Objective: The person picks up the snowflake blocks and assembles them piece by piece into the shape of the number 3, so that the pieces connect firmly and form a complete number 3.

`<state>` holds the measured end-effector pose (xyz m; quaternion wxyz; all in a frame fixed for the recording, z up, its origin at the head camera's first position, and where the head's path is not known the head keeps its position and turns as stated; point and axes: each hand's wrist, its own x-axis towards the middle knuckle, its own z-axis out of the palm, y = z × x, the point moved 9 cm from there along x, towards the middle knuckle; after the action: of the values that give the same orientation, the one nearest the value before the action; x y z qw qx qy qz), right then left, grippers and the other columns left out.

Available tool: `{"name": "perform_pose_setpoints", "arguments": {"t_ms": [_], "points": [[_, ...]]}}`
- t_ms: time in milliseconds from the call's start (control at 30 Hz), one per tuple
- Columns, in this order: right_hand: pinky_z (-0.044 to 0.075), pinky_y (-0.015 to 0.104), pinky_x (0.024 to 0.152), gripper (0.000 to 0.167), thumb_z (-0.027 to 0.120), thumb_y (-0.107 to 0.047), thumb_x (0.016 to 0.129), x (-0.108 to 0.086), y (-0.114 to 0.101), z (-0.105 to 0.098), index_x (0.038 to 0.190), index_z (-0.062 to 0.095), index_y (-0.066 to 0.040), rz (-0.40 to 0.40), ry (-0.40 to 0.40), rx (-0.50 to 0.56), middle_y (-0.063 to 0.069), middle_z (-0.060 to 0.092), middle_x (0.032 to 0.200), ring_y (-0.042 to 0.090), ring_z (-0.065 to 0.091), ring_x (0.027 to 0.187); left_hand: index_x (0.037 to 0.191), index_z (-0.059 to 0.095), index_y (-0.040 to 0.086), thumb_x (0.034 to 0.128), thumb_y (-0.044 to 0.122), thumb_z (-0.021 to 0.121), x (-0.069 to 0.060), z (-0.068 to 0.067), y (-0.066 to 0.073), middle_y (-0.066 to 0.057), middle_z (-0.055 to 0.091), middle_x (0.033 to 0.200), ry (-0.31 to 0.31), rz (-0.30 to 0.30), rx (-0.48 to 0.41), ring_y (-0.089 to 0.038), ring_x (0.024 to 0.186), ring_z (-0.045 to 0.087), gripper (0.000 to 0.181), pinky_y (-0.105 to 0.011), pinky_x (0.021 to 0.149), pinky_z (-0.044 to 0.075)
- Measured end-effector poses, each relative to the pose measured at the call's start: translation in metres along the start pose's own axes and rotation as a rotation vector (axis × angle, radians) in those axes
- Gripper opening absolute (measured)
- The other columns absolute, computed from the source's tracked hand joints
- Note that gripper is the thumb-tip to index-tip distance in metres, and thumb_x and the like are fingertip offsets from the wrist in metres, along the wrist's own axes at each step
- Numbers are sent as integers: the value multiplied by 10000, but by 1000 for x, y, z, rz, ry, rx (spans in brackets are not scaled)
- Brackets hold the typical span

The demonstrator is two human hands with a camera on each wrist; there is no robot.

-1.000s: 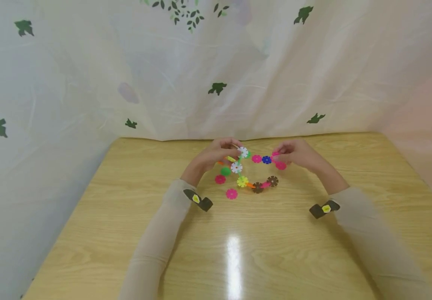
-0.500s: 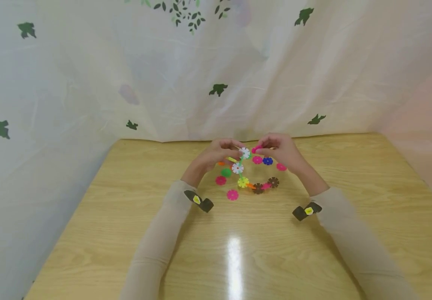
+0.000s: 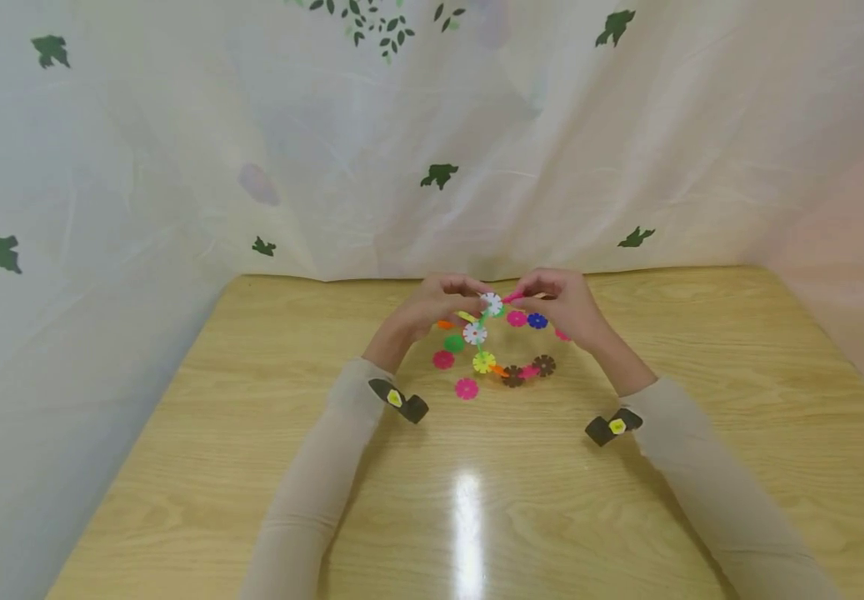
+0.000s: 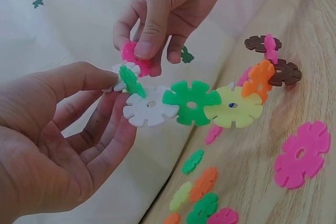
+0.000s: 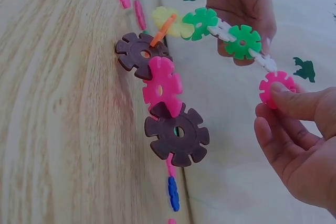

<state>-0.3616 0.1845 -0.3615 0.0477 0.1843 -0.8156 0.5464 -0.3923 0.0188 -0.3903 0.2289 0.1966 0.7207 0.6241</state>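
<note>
Wood-grain tabletop (image 3: 551,517) nearest; on it, a loose pink flower-shaped plastic disc (image 3: 466,388); just beyond, a curved chain of multicoloured slotted plastic discs (image 3: 484,362), its far end raised; left hand (image 3: 435,307): fingers pinching the white slotted end disc (image 3: 491,304); right hand (image 3: 565,304): fingers pinching a bright-pink slotted disc (image 5: 275,88), edge against the white one; slot engagement, cannot tell; step in hand, as judged: joining pink to white; next move likely calls for aligned slots, then a straight push, white disc steadied; farthest, pale cloth backdrop (image 3: 432,108).
</note>
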Motion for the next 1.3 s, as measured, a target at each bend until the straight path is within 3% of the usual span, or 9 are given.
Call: {"name": "perform_pose_setpoints", "arguments": {"t_ms": [267, 533, 767, 1067, 1300], "points": [[610, 225, 748, 76, 761, -41, 898, 1, -2, 1, 958, 762, 6, -55, 6, 1, 157, 712, 980, 92, 661, 903, 1158, 714, -50, 940, 40, 701, 1, 1, 1, -25, 704, 940, 11, 20, -6, -220, 858, 655, 236, -349, 797, 625], [594, 195, 722, 48, 769, -42, 893, 1, -5, 2, 927, 783, -12, -84, 3, -30, 163, 714, 954, 82, 649, 867, 1146, 715, -68, 918, 5, 712, 0, 0, 2, -14, 715, 881, 16, 17, -21, -322, 885, 686, 240, -550, 972, 567], [613, 222, 720, 48, 763, 8, 879, 0, -8, 5, 920, 788, 3, -107, -16, 16, 184, 715, 945, 110, 677, 857, 1152, 706, -90, 918, -14, 702, 0, 2, 2, -16, 726, 877, 6, 31, -29, -174, 790, 700, 247, -569, 992, 550], [604, 195, 731, 57, 763, 28, 872, -2, -11, 8, 913, 798, 11, -130, -21, -4, 204, 703, 907, 75, 664, 791, 1119, 706, -105, 908, -40, 694, 0, 5, 2, -216, 711, 1009, 14, 24, -33, -174, 781, 688, 220, -597, 1003, 532], [614, 238, 704, 50, 765, -8, 885, -2, -10, 9, 926, 793, -9, -96, -35, -18, 179, 705, 919, 150, 676, 800, 1119, 710, -92, 918, -12, 693, -1, 5, 4, -34, 716, 879, 12, 30, -19, -184, 788, 692, 217, -574, 989, 549]]}}
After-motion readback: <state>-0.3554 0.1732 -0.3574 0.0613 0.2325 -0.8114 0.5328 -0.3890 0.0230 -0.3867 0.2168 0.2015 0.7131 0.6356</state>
